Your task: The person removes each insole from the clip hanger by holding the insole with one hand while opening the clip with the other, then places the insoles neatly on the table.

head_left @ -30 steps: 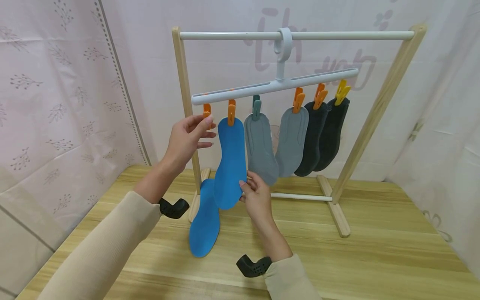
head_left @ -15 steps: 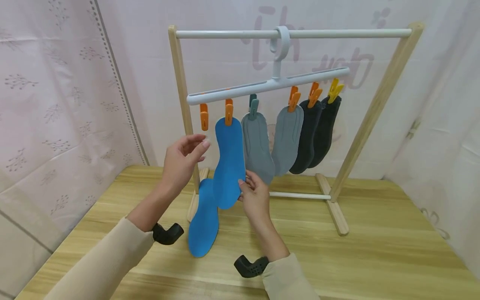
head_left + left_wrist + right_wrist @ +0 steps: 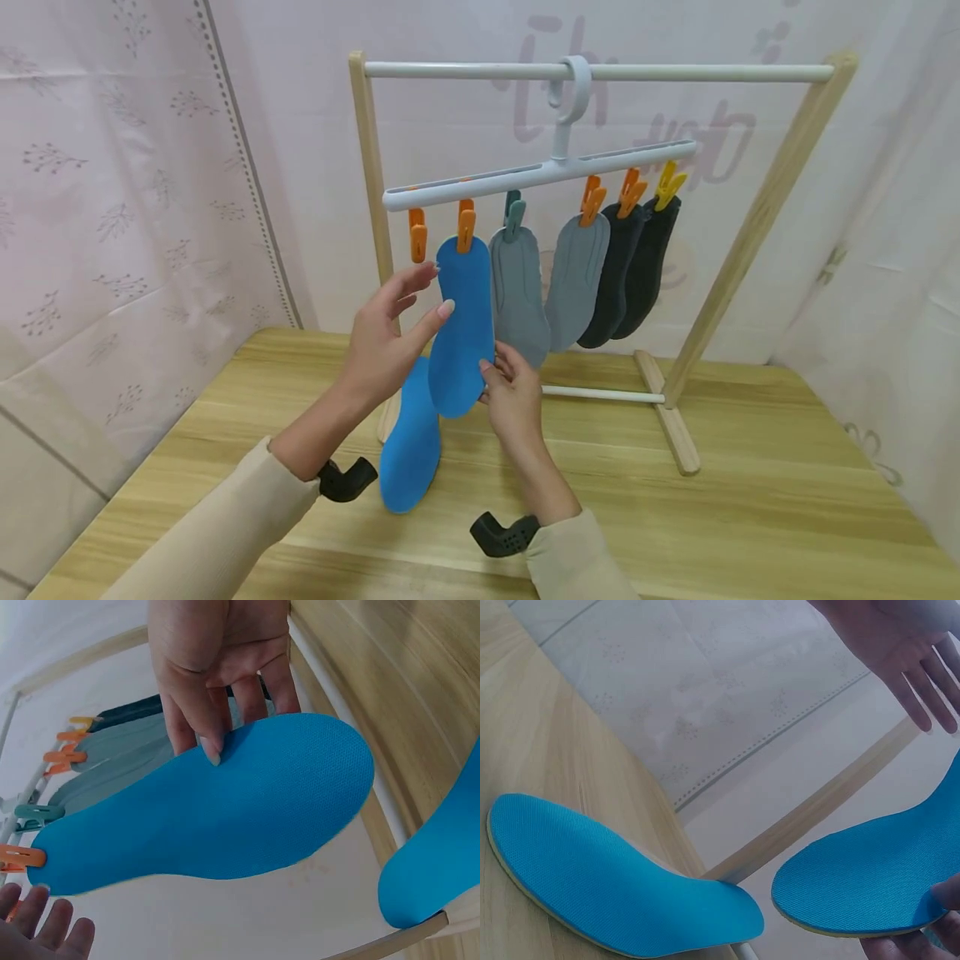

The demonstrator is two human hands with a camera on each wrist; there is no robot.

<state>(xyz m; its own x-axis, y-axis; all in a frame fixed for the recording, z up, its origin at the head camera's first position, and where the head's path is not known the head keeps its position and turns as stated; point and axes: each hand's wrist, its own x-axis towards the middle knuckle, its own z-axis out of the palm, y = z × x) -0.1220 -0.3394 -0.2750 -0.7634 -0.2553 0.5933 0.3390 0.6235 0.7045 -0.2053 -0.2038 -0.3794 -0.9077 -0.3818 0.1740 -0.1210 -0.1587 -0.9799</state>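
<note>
A blue insole hangs by its narrow end from an orange clothespin. My right hand pinches its lower right edge, thumb in front and fingers behind, as the left wrist view also shows. My left hand is beside the insole's upper left, fingers extended and thumb apart, gripping nothing; in the head view its thumb overlaps the insole, but I cannot tell whether it touches. A second blue insole lies on the table, its narrow end toward the rack. An orange clothespin with nothing in it hangs above my left hand.
A white hanger, tilted up to the right, hangs on the wooden rack's white rod. Two grey insoles and two black insoles are clipped along it. The wooden table extends in front; patterned curtains surround it.
My left hand has let go of the leftmost orange clothespin, dropped below it, then moved right toward the hanging blue insole with its fingers spread. My right hand keeps its pinch on the insole.
</note>
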